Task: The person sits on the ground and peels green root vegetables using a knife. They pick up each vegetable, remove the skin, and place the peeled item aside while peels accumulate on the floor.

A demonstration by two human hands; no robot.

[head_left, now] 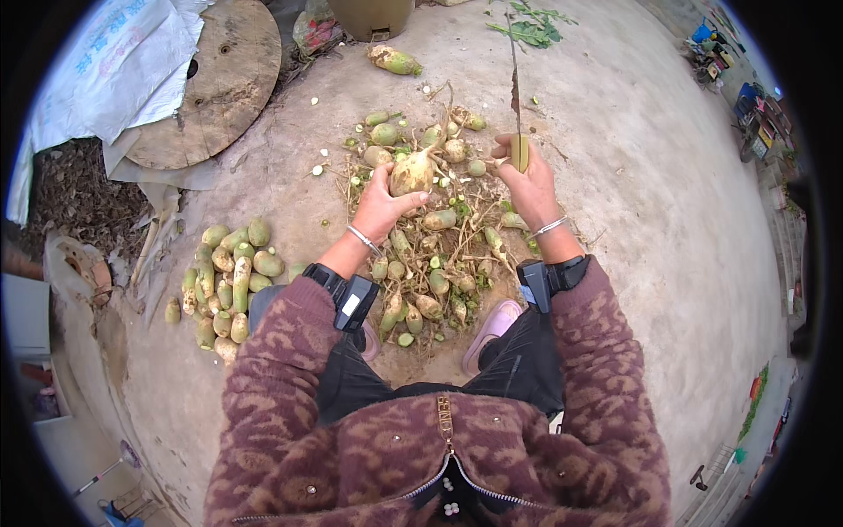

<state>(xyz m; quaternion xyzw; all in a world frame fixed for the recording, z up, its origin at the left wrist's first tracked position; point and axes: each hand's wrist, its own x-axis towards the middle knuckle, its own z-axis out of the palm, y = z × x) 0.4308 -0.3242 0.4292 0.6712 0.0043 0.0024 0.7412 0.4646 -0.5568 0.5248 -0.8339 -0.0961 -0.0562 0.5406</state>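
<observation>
My left hand [379,209] is closed round a large pale radish [412,174] with thin roots at its far end. In my right hand [531,186] is a knife [515,97], gripped by its yellowish handle, its dark narrow blade pointing away from me. The two hands are apart, and the blade does not touch the radish. Beneath them lies a spread of green and tan radishes [439,220] among stringy roots and cut scraps. To the left, a pile of trimmed-looking radishes [233,281] rests on the concrete.
A single radish [394,60] lies farther off, near a brownish pot [372,16]. At the far left a round wooden disc [230,83] is partly covered by white sheeting [114,61]. Green leaves [536,31] lie at the far right of centre. My feet, in pink shoes [496,327], flank the loose radishes.
</observation>
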